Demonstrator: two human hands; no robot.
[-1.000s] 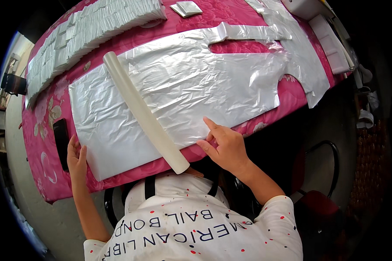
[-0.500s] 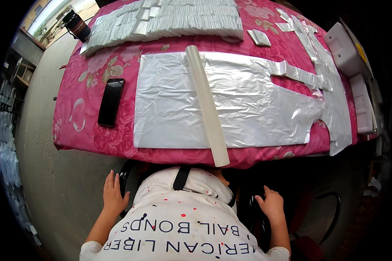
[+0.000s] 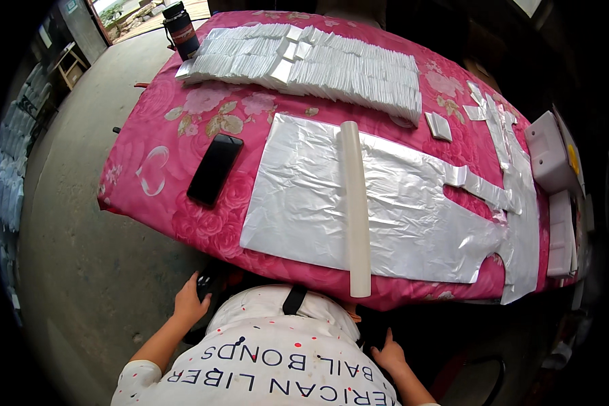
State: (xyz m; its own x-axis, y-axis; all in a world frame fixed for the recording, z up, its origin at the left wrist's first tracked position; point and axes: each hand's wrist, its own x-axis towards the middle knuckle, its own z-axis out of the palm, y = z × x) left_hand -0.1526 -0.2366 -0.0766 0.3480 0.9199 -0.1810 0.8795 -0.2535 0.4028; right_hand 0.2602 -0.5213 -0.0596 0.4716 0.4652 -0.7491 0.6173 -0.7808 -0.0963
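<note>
My left hand (image 3: 191, 302) is at the black chair armrest (image 3: 208, 283) below the table's near left edge, thumb and fingers on either side of it. On the other side of my body, my right hand (image 3: 390, 353) hangs low with its index finger stretched out and holds nothing. In front of me, a flat stack of silvery-white plastic bags (image 3: 298, 196) with cut-out handles lies on the table. A long pale tube (image 3: 356, 210) rests across the bags, its near end over the table edge.
Rows of folded white packets (image 3: 358, 71) line the far side of the pink floral tablecloth (image 3: 139, 145), beside a dark flask (image 3: 180, 30). A black phone (image 3: 214, 169) lies left of the bags. Plastic strips (image 3: 504, 142) and white bins (image 3: 551, 152) are at the right.
The view has turned, so the table appears tilted and lower. My left hand has come onto the chair armrest. My right hand has moved closer to my body.
</note>
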